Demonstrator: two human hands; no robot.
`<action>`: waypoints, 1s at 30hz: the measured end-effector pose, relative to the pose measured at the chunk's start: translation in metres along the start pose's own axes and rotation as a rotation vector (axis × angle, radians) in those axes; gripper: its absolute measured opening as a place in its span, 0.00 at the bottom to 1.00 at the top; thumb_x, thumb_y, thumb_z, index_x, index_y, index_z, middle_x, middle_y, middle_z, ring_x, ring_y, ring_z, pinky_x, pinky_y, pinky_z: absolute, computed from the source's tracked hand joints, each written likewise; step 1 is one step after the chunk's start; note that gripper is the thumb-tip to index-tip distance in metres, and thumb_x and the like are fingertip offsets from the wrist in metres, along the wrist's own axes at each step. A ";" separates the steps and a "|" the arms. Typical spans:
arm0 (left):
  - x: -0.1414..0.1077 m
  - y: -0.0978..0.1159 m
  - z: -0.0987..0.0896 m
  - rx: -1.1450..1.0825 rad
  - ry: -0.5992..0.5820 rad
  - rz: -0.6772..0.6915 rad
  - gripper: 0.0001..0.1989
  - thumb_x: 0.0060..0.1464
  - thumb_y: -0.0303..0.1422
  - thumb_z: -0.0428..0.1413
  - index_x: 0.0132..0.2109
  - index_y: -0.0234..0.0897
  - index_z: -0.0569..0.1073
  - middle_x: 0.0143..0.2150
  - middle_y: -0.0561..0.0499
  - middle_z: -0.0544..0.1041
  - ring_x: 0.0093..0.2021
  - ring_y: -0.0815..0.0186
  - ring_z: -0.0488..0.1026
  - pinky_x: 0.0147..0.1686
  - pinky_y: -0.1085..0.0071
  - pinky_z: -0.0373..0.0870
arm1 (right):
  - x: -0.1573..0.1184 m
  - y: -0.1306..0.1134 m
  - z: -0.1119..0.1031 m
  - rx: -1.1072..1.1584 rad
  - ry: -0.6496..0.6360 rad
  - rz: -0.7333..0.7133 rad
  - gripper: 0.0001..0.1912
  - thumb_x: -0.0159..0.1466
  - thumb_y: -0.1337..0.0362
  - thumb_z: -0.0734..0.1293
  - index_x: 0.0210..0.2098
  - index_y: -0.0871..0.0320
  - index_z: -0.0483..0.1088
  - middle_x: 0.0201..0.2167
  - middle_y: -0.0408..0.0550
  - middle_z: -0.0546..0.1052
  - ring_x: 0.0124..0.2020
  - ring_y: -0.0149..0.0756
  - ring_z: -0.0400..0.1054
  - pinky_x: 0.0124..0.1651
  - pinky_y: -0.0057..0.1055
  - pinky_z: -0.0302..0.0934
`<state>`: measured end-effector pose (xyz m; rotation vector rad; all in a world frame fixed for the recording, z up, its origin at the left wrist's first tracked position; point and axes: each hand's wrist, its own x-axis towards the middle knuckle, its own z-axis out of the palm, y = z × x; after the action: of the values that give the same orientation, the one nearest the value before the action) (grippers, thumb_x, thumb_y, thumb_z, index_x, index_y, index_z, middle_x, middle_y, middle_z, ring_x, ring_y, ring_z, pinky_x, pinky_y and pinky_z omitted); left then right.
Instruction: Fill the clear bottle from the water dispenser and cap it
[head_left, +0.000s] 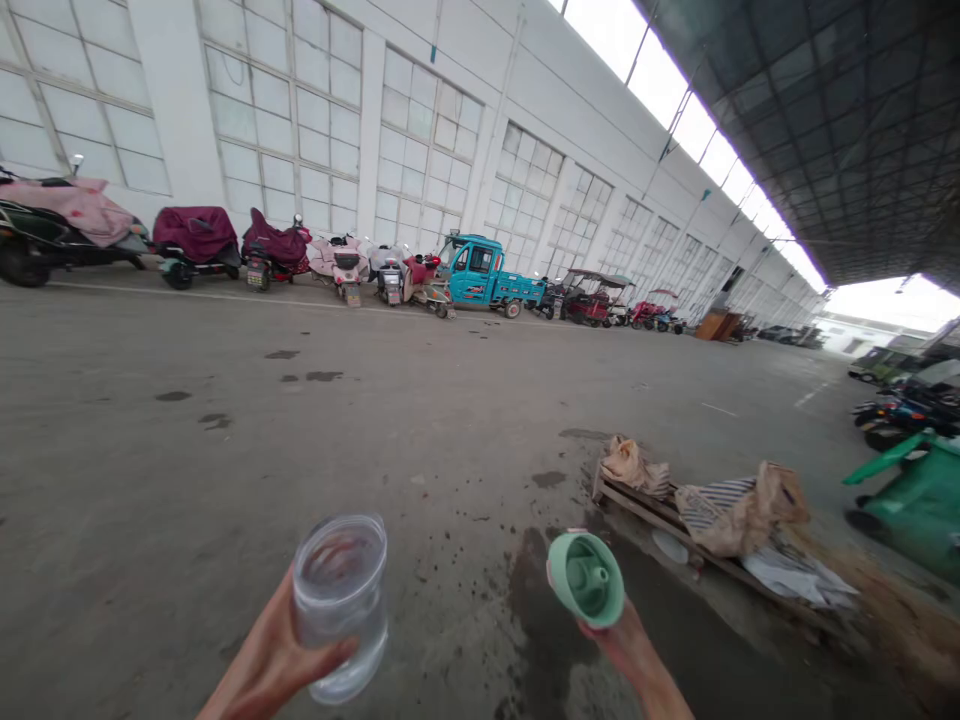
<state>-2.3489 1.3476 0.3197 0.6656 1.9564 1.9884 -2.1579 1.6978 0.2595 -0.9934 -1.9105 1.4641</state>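
My left hand (300,640) is wrapped round a clear plastic jar (345,600), whose round mouth faces up and is uncovered. It is see-through, and I make out nothing inside it. On the right, my right hand (619,640) grips a light green cup-shaped lid (586,578) from behind and below. The lid's hollow inside faces me, with a small raised spout-like stub in it. Most of the right fingers are hidden behind the lid. Jar and lid are held well apart, above the concrete floor.
A low wooden pallet (652,505) with brown sacks (739,510) lies at the right, beside a wet patch (551,610). Farther right stands a green wheeled bin (915,510). Covered scooters (195,235) and a blue cargo tricycle (476,270) line the white wall.
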 end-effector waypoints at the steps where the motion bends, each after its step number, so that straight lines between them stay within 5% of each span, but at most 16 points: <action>1: 0.031 -0.003 0.005 -0.001 -0.020 0.002 0.46 0.29 0.48 0.65 0.55 0.36 0.58 0.54 0.40 0.69 0.54 0.48 0.65 0.57 0.58 0.59 | 0.028 0.001 0.007 -0.091 -0.002 -0.007 0.14 0.51 0.51 0.61 0.25 0.56 0.63 0.13 0.41 0.62 0.17 0.35 0.59 0.24 0.33 0.56; 6: 0.192 -0.011 0.028 0.056 -0.181 0.045 0.42 0.35 0.41 0.65 0.57 0.37 0.55 0.57 0.40 0.64 0.58 0.52 0.61 0.60 0.60 0.54 | 0.181 -0.028 0.051 -0.532 0.022 -0.075 0.09 0.57 0.62 0.52 0.27 0.56 0.60 0.15 0.47 0.64 0.20 0.42 0.61 0.30 0.39 0.54; 13: 0.429 -0.010 0.084 -0.032 -0.379 0.129 0.41 0.35 0.37 0.64 0.56 0.37 0.54 0.57 0.39 0.64 0.57 0.52 0.61 0.59 0.60 0.52 | 0.381 -0.179 0.126 -0.607 0.045 -0.302 0.20 0.63 0.50 0.44 0.44 0.53 0.57 0.31 0.51 0.72 0.30 0.42 0.68 0.33 0.35 0.59; 16: 0.525 -0.010 0.120 -0.037 -0.426 0.132 0.44 0.32 0.34 0.65 0.57 0.36 0.52 0.57 0.38 0.63 0.58 0.51 0.60 0.60 0.58 0.49 | 0.453 -0.233 0.151 -0.692 0.163 -0.549 0.19 0.64 0.53 0.45 0.44 0.55 0.59 0.30 0.49 0.74 0.28 0.40 0.69 0.30 0.33 0.61; 20: 0.642 -0.013 0.180 -0.113 -0.509 0.109 0.46 0.29 0.30 0.65 0.56 0.36 0.53 0.56 0.40 0.64 0.56 0.50 0.61 0.58 0.58 0.52 | 0.559 -0.273 0.173 -0.898 0.343 -1.051 0.13 0.66 0.63 0.49 0.40 0.59 0.61 0.26 0.48 0.74 0.27 0.36 0.70 0.27 0.28 0.61; 23: 0.723 -0.025 0.236 -0.136 -0.530 0.102 0.44 0.30 0.28 0.64 0.56 0.37 0.55 0.53 0.44 0.66 0.54 0.51 0.63 0.56 0.60 0.55 | 0.648 -0.280 0.176 -1.001 0.370 -1.250 0.11 0.65 0.68 0.50 0.39 0.61 0.61 0.24 0.47 0.72 0.26 0.34 0.69 0.26 0.28 0.60; 30: 0.906 -0.050 0.401 -0.255 -0.498 0.160 0.42 0.29 0.27 0.65 0.54 0.37 0.56 0.50 0.45 0.67 0.50 0.54 0.65 0.52 0.61 0.57 | 0.863 -0.277 0.121 -0.897 0.310 -1.471 0.10 0.63 0.71 0.53 0.40 0.63 0.63 0.21 0.43 0.67 0.22 0.34 0.61 0.27 0.31 0.55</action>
<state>-2.9307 2.1482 0.3812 1.1452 1.3721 1.8771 -2.8239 2.2868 0.4738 0.1047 -2.1249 -0.3725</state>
